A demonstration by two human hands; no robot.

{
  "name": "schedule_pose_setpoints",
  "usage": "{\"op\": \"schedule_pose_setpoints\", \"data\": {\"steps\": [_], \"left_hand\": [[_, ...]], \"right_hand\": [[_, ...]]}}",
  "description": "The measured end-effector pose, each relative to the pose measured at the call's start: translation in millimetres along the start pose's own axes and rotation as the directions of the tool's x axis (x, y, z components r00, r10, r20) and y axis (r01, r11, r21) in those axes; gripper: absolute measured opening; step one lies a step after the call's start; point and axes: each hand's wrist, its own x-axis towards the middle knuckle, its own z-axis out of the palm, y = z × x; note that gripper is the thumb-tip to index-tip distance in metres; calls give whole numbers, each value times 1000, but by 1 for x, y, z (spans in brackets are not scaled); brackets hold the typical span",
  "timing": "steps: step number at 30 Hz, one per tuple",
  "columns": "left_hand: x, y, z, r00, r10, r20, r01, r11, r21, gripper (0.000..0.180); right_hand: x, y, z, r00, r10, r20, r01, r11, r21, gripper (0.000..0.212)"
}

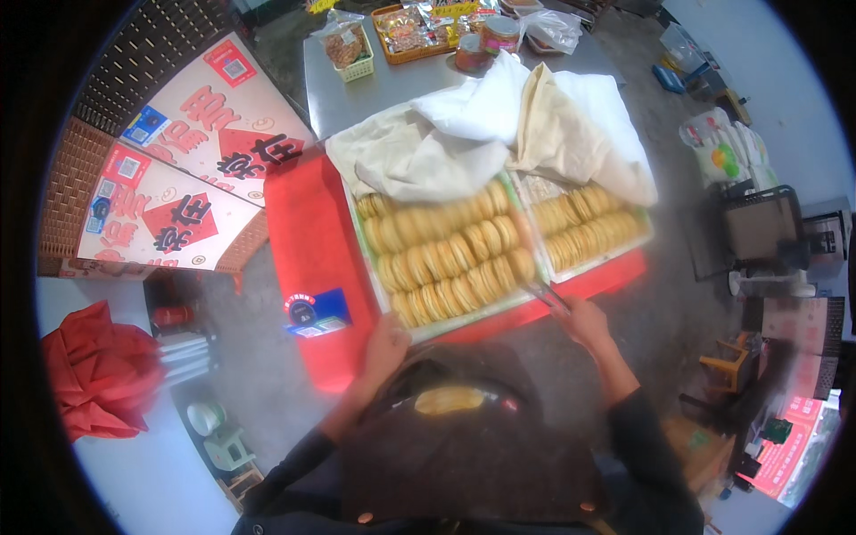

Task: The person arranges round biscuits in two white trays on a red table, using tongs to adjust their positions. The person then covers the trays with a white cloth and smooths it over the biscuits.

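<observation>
Rows of round golden flatbreads (450, 259) stand on edge in a white tray (446, 332), partly under a pale cloth (428, 165). Metal tongs (547, 296) are gripped in my right hand (581, 321). Their tips reach the right end of the nearest row; whether they pinch a flatbread is unclear. My left hand (389, 339) is at the tray's near left corner, its fingers blurred. A second tray (606, 259) to the right holds more flatbreads. Below the left tray, a golden oval piece (448, 401) shows against a dark brown surface before my body.
A red cloth (308, 232) covers the table under the trays. Packaged foods and jars (499, 36) stand on the metal tabletop (334, 98) behind. Printed boards (174, 214) lean at left, with a blue card (319, 312) nearby. A black chair (762, 227) stands right.
</observation>
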Motion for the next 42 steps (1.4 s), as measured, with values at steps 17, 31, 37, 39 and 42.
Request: {"op": "schedule_pose_setpoints", "data": {"steps": [17,31,37,39,42], "left_hand": [[-3,6,-17,998,-56,14,56,998,-38,53],[-8,-14,-27,999,-31,-28,26,988,-149,49],[-7,-13,-29,999,-23,-26,19,991,-135,51],[-6,-15,-29,999,-17,-28,14,992,-126,51],[-6,-15,-28,999,-11,-33,7,992,-126,51]], "right_hand": [[0,-117,50,984,-113,-138,129,985,118,59],[8,-137,50,992,-36,-122,47,995,89,60],[16,-138,45,996,-21,-91,30,995,91,61],[15,-140,42,997,-18,-73,24,996,80,62],[15,-147,35,998,56,23,-58,994,91,67]]}}
